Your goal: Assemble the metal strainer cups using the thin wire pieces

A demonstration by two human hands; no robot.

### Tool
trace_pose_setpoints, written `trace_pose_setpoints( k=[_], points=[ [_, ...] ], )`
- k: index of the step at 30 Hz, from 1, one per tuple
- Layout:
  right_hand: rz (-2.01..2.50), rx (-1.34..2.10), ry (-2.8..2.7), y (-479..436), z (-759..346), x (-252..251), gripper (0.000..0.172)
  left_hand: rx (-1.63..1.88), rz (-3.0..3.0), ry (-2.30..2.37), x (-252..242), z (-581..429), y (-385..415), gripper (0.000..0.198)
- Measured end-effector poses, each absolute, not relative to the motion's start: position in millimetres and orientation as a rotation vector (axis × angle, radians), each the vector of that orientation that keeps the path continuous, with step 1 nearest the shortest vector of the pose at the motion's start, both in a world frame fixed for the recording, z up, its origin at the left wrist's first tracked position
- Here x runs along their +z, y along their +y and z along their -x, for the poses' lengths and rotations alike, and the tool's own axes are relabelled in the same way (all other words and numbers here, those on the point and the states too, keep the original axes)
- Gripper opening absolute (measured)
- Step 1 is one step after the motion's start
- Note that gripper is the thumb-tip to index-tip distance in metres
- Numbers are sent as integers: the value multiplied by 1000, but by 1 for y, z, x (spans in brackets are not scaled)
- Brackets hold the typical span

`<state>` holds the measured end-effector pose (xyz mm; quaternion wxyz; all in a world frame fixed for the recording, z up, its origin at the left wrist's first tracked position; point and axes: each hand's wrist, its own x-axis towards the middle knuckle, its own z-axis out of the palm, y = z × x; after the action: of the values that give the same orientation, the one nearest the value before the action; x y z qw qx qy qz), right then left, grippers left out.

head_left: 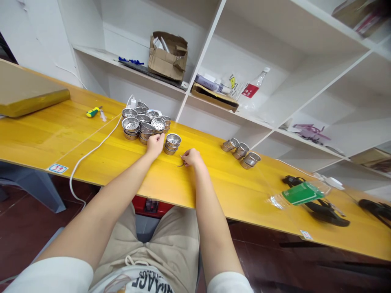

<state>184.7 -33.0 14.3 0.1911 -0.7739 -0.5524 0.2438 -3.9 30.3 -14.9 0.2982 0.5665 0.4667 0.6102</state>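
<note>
Nearest me, my right hand (192, 156) pinches a thin wire clip (181, 163) mid-table (91, 138); my left hand (155, 144), fingers curled, touches the strainer cups (143, 124) clustered toward the back edge, though I cannot tell if it grips one.

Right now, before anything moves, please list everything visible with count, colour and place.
table: one, yellow
strainer cups: about a dozen, silver, clustered on the table, left of centre
cup stack: one, silver, right beside the cluster
tipped cups: three, silver, on their sides, further right
screwdriver: one, yellow-green, left of the cluster
cable: one, white, crossing the table's front edge
plastic bottle: one, clear, green label, lying at right
cardboard box: one, brown, on the shelf
wire piece: one, dark, in the right hand
left hand: one, touching the cluster
right hand: one, pinching the wire piece
</note>
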Motion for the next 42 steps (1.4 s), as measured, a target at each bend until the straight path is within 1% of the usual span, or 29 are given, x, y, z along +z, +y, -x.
trace_pose_setpoints(
  k=[8,14,21,24,27,28,31,32,33,37,40,42],
  points=[
    [2374,360,-1469,-23,-246,6,8,1611,-1524,1253,-18,3,34,51],
    [2443,270,-1549,-18,-255,-1,14,1601,-1544,1252,-18,2,33,50],
    [2443,284,-1552,-20,-256,4,16,1587,-1565,1242,-19,2,31,48],
    [2404,271,-1537,-23,-261,10,21,1656,-1642,1256,-15,4,25,42],
    [2199,297,-1383,-24,-263,14,19,1762,-1842,1239,-12,4,20,24],
    [2099,319,-1301,-23,-262,14,19,1767,-1925,1223,-12,4,18,26],
    [1878,379,-1120,-19,-255,12,24,1653,-2134,1158,-14,0,17,59],
    [1849,386,-1101,-17,-251,11,26,1602,-2171,1131,-15,-2,17,66],
    [1831,387,-1096,-15,-246,10,28,1563,-2193,1110,-17,-3,18,69],
    [1799,363,-1148,-7,-227,6,33,1539,-2178,1109,-19,-8,23,60],
    [1752,409,-1159,-6,-211,6,29,1533,-2140,1118,-19,-8,25,60],
    [1705,503,-1128,-8,-201,7,23,1512,-2125,1124,-18,-8,25,62]
  ],
)
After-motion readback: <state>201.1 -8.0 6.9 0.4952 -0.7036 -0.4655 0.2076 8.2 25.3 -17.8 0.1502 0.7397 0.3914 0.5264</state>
